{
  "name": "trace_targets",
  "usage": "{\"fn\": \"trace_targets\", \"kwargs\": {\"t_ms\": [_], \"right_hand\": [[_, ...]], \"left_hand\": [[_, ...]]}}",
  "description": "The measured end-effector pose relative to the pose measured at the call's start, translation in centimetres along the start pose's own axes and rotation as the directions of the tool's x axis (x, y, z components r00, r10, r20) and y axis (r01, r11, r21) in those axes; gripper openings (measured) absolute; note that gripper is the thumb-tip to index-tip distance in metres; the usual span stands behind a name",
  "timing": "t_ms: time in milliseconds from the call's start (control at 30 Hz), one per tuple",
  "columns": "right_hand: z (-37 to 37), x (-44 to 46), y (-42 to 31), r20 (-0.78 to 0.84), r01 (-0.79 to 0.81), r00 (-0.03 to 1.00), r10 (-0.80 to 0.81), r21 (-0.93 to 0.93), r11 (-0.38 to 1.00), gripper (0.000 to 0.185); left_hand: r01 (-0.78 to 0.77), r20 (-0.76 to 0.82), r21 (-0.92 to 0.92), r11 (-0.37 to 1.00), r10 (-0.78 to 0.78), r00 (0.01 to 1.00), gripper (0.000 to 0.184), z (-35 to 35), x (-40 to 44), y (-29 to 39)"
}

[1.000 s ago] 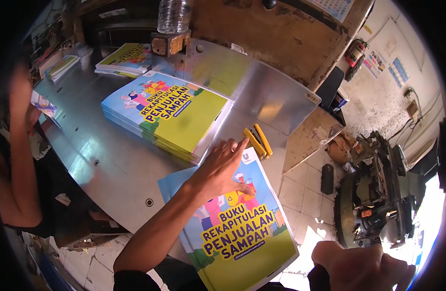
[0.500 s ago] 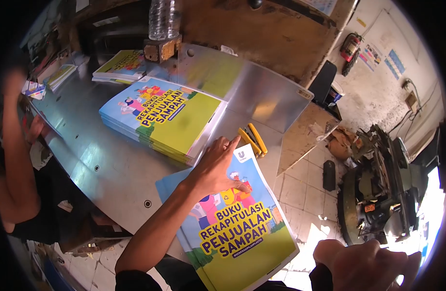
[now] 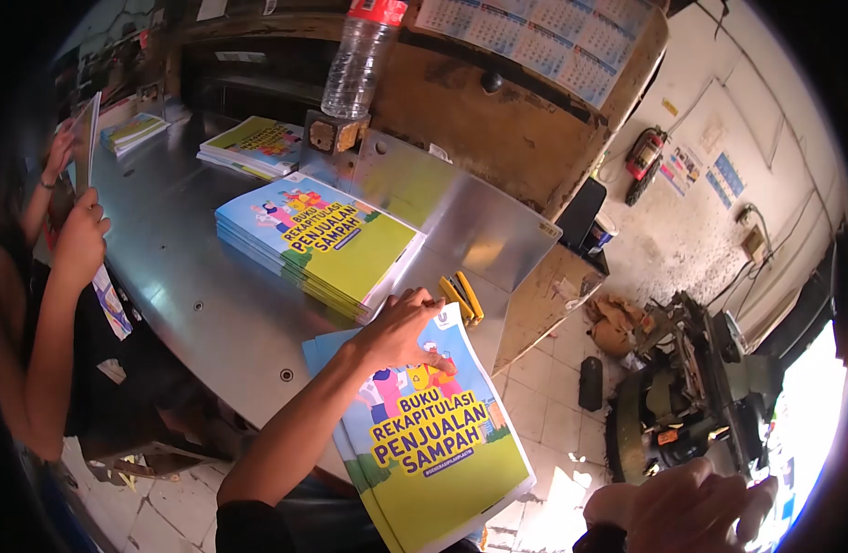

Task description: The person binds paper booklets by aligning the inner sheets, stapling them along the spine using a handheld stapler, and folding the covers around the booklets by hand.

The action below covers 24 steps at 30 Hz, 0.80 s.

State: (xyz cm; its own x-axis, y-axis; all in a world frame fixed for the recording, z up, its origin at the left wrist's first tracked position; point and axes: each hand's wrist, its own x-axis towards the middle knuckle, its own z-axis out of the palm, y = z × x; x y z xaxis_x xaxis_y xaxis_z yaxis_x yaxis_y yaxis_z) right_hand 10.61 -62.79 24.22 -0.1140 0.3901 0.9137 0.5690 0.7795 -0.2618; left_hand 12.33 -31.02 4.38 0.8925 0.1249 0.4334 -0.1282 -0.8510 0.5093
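Observation:
My left hand (image 3: 396, 338) rests on the top part of a blue and green booklet (image 3: 433, 433), fingers spread, thumb on the cover picture. A second booklet shows beneath its left edge, and both reach over the table's front edge. Just beyond my fingertips lies a yellow stapler (image 3: 462, 299). A tall stack of the same booklets (image 3: 318, 241) stands behind, to the left. At the lower right, away from the booklets, my right hand (image 3: 687, 505) is raised with curled fingers; whether it holds anything is hidden.
Smaller booklet piles (image 3: 253, 146) sit farther back on the metal table (image 3: 180, 267). A plastic bottle (image 3: 361, 64) stands on a block. At the left, a co-worker's hands (image 3: 81, 230) hold a booklet upright. A machine (image 3: 691, 392) stands on the floor at the right.
The view has tilted up, showing more of the calendar and bottle. The co-worker's hands now hold a booklet upright. My left hand stays on the booklet; my right hand's fingers have shifted slightly.

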Motion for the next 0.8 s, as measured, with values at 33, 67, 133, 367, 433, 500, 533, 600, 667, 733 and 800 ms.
{"fn": "trace_targets", "kwargs": {"t_ms": [33, 67, 133, 367, 433, 500, 533, 600, 667, 733, 800], "right_hand": [[0.6, 0.0, 1.0, -0.084, 0.313, 0.943, -0.322, -0.098, 0.945, 0.039], [2.1, 0.4, 0.6, -0.197, 0.234, 0.948, -0.252, -0.109, 0.966, 0.030], [0.6, -0.3, -1.0, -0.155, 0.098, 0.982, -0.106, -0.058, 0.994, 0.021], [2.7, -0.6, -5.5, -0.379, -0.469, 0.783, 0.493, 0.161, 0.869, 0.034], [4.6, 2.0, -3.8, -0.044, -0.234, 0.972, 0.230, -0.192, 0.953, 0.038], [4.7, 2.7, -3.3, 0.147, -0.030, 0.984, 0.101, -0.418, 0.908, 0.041], [4.2, 2.8, -3.1, 0.203, 0.061, 0.977, 0.063, -0.550, 0.833, 0.042], [4.7, 2.8, -2.4, 0.229, 0.157, 0.973, 0.010, -0.697, 0.700, 0.047], [5.3, 3.3, -1.8, 0.230, 0.161, 0.972, 0.049, -0.802, 0.575, 0.047], [5.8, 4.4, -1.1, 0.204, 0.109, 0.968, 0.145, -0.865, 0.489, 0.043], [6.3, 5.6, 0.3, 0.229, 0.104, 0.947, 0.225, -0.882, 0.459, 0.039]], "left_hand": [[0.002, -0.010, -0.006, 1.000, -0.002, 1.000, 0.110, -0.1, 0.0, -0.2], [0.001, -0.008, -0.033, 0.999, -0.001, 1.000, 0.109, 0.0, 0.0, -0.3], [0.001, -0.004, -0.070, 0.998, -0.001, 1.000, 0.102, 0.3, 0.0, -0.5], [-0.027, -0.011, -0.073, 0.997, 0.026, 1.000, 0.097, 0.6, -0.1, -1.1], [-0.033, -0.031, -0.056, 0.998, 0.032, 0.999, 0.089, 1.0, 0.0, -1.3], [-0.039, -0.043, -0.022, 0.999, 0.038, 0.998, 0.089, 1.3, 0.1, -1.5], [-0.046, -0.064, 0.014, 0.999, 0.046, 0.997, 0.090, 1.7, 0.2, -1.7], [-0.054, -0.102, 0.085, 0.995, 0.063, 0.993, 0.092, 1.9, 0.4, -1.1], [-0.028, -0.074, 0.110, 0.993, 0.037, 0.997, 0.094, 1.3, 0.5, -0.3], [-0.043, -0.103, 0.188, 0.981, 0.064, 0.993, 0.101, 1.5, 0.5, 0.1], [-0.050, -0.111, 0.166, 0.985, 0.069, 0.991, 0.103, 1.9, 0.6, 0.1]]}}
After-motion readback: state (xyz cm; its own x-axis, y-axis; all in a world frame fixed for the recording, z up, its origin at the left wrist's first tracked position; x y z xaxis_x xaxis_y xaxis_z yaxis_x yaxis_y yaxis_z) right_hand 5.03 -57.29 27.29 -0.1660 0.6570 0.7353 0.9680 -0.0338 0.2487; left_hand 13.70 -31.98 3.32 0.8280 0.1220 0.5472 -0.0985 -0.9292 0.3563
